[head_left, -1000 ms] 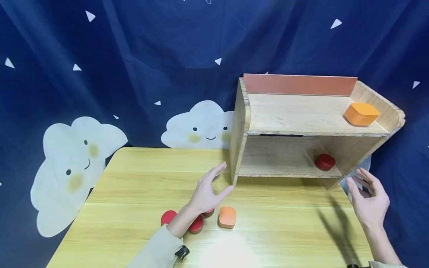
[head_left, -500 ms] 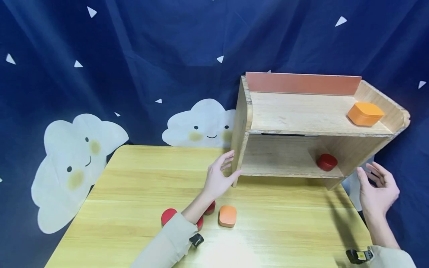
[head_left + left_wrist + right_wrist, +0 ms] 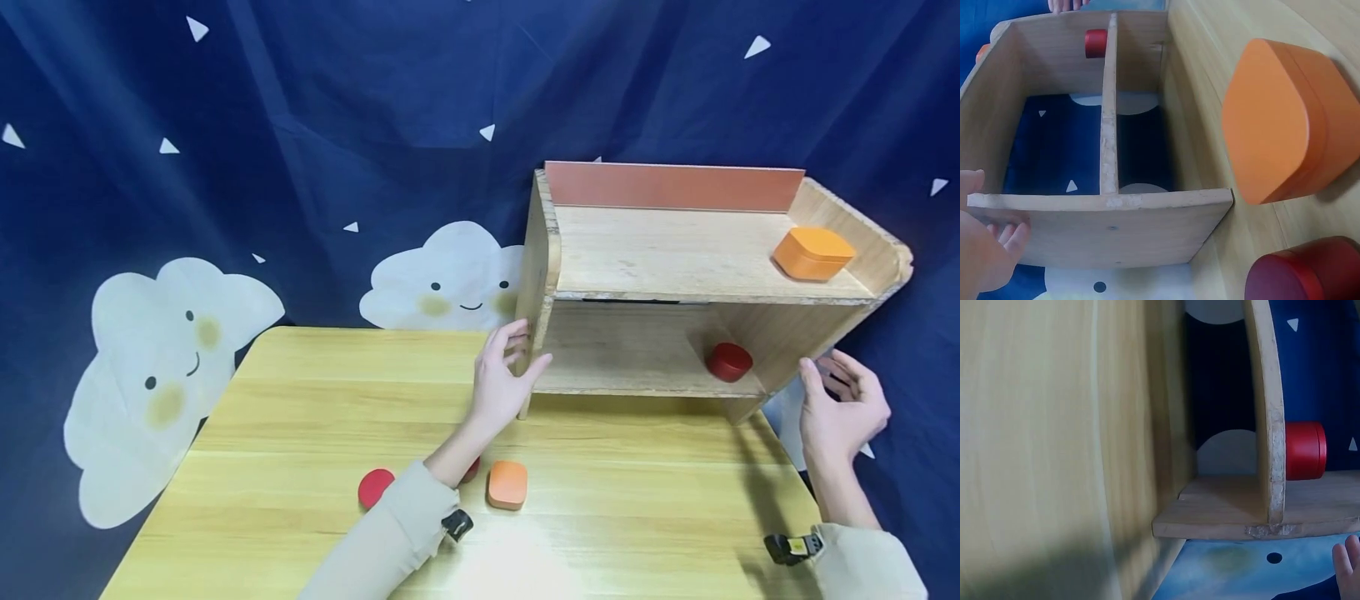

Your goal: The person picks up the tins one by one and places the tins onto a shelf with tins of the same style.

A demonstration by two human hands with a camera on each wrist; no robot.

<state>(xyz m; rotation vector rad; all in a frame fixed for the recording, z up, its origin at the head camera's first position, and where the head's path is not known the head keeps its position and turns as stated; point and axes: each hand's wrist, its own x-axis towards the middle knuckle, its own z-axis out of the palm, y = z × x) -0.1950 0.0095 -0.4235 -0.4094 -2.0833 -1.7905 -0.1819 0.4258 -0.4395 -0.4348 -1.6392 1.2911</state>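
Observation:
A small two-tier wooden shelf (image 3: 667,250) stands at the table's back right. My left hand (image 3: 501,383) is at its left side panel, fingers along the outer face and thumb in front of the edge; firm contact is unclear. In the left wrist view, the fingers (image 3: 1013,240) lie against the panel's outside. My right hand (image 3: 843,417) is beside the right panel, fingers loosely bent and holding nothing. In the right wrist view, only its fingertips (image 3: 1349,562) show. A yellow-orange box (image 3: 813,254) sits on the top tier, a red round tin (image 3: 729,362) on the lower.
On the wooden table (image 3: 300,400), an orange rounded box (image 3: 507,485) and a red round tin (image 3: 375,487) lie in front of the shelf. Another red tin (image 3: 472,471) is partly hidden by my left forearm. A blue curtain (image 3: 375,108) hangs behind.
My left hand has moved up and right to the shelf's left panel. My right hand has shifted slightly up and right near the right panel. The boxes and tins stay put.

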